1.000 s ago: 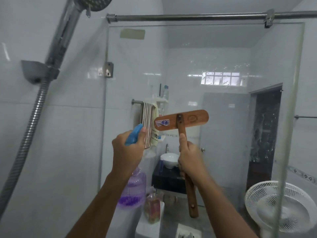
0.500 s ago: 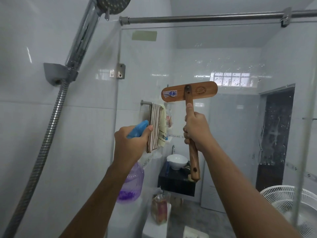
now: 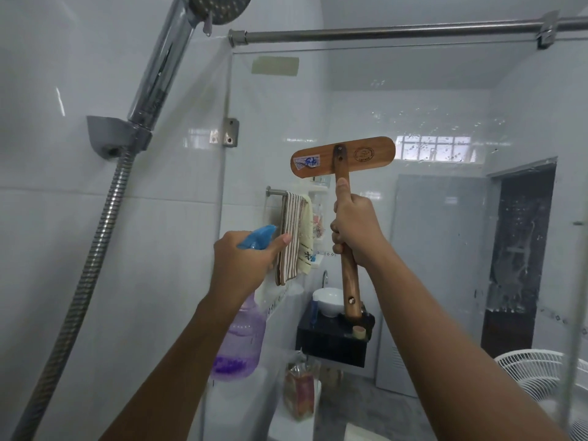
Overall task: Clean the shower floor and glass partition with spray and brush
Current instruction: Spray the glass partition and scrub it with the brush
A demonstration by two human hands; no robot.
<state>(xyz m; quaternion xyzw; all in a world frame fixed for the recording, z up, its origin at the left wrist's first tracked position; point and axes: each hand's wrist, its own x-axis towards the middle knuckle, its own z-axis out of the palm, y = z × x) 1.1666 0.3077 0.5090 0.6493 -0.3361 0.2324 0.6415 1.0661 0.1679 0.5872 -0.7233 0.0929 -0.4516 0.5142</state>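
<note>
Fingers (image 3: 338, 232) of the right hand (image 3: 356, 224) are wrapped round the handle of the brush (image 3: 350, 281), thumb laid straight up along the wood. Fingers of the left hand (image 3: 241, 262) are curled round the neck of the spray bottle (image 3: 241, 342), thumb beside its blue trigger head (image 3: 259, 237). Glass partition (image 3: 429, 106) fills most of the view ahead, droplets speckled on its right half, both hands raised in front of it. White tiled wall (image 3: 63, 218) on the left meets the glass at a metal clamp (image 3: 230, 132). Ribbed shower hose (image 3: 92, 256) runs up that wall to a grey holder (image 3: 108, 135), shower head (image 3: 219, 6) at the top edge. Steel rail (image 3: 381, 30) crosses above the glass. Through the glass: white fan (image 3: 541, 377) lower right, black counter (image 3: 334, 342) low centre. Brush is wooden and T-shaped, oval head (image 3: 369, 154) up top, its back with a sticker and a stamp facing the camera, handle near upright — bristles touching the glass or not, cannot tell. Bottle hangs below the left hand, clear purple, a little purple liquid at the bottom, left of the brush and lower. Striped towel (image 3: 291, 237) hangs on a bar behind the glass, white bowl (image 3: 327, 300) on the counter, strip of tape (image 3: 275, 65) near the glass's top left corner.
</note>
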